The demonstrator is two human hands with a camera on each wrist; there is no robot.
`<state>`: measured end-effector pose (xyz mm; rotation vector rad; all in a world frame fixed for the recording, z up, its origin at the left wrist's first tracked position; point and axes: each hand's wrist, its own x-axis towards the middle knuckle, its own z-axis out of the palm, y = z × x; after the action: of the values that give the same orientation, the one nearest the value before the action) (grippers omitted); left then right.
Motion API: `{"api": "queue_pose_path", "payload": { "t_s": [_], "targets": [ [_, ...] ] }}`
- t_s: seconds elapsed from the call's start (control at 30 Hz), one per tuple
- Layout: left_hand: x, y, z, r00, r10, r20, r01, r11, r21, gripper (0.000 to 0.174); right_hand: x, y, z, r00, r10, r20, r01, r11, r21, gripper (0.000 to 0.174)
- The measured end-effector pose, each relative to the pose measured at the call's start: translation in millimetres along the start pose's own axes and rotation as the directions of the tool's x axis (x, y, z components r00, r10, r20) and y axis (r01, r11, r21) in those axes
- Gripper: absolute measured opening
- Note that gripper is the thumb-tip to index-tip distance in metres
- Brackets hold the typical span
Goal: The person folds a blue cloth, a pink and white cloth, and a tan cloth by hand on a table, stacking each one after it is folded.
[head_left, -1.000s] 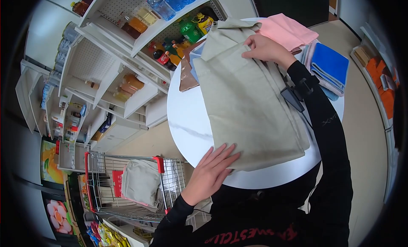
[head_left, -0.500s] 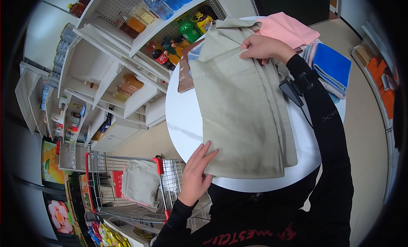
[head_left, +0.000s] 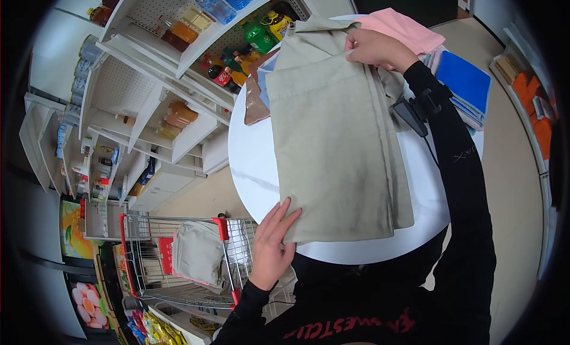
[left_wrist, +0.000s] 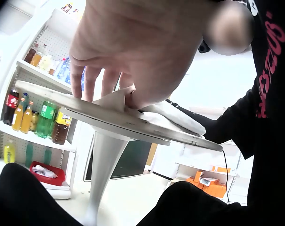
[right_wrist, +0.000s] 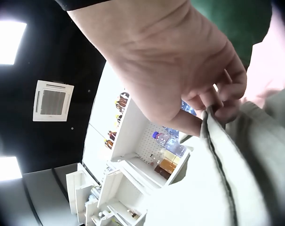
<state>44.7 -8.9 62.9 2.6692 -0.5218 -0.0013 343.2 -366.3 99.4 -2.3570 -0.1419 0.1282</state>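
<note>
A grey-green folded cloth (head_left: 332,161) lies over the round white table, its near edge at the table's front. My right hand (head_left: 383,50) pinches its upper edge between thumb and fingers; the right wrist view shows a seamed fold of it in the fingertips. At the near left corner, my left hand (head_left: 273,244) has fingers along the cloth's edge. Seen from the left wrist, a raised bit of cloth (left_wrist: 113,100) stands between the thumb and fingers of that hand. Beyond the right hand lies a pink cloth (head_left: 401,30).
A stack of folded cloths with a blue one (head_left: 463,84) on top sits at the table's right. Brown and light-blue fabric (head_left: 256,98) lies at its left. A shopping cart (head_left: 222,229) holding folded cloth stands left of the table (head_left: 252,161). Bottle shelves (head_left: 196,54) rise behind.
The cloth's near edge has shifted left and straightened, and my left hand has moved left with its corner. My right hand keeps its hold at the top.
</note>
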Motion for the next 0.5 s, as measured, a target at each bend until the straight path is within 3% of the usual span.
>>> {"api": "queue_pose_path", "payload": {
  "t_s": [0.13,0.23,0.33,0.5],
  "targets": [
    [2.4,5.6,3.8,0.999,0.019,-0.033,-0.018,0.999,0.031,0.074,6.9,-2.8,-1.7,1.000,-0.012,-0.013,0.012,1.000,0.003,0.024],
    [1.8,-4.7,10.7,0.993,0.113,0.014,-0.114,0.989,0.098,0.072,5.7,-2.7,-3.3,0.999,-0.025,-0.036,0.027,0.998,0.062,0.024],
    [0.0,1.0,9.2,0.996,0.086,0.010,-0.086,0.995,0.046,0.070,-1.2,-0.7,-2.7,0.992,0.092,-0.090,-0.095,0.995,-0.028,0.026],
    [10.8,24.5,7.7,0.994,0.107,-0.032,-0.106,0.994,0.020,0.067,-1.8,-1.0,0.7,0.999,0.042,-0.030,-0.043,0.998,-0.038,0.028]
  ]
}}
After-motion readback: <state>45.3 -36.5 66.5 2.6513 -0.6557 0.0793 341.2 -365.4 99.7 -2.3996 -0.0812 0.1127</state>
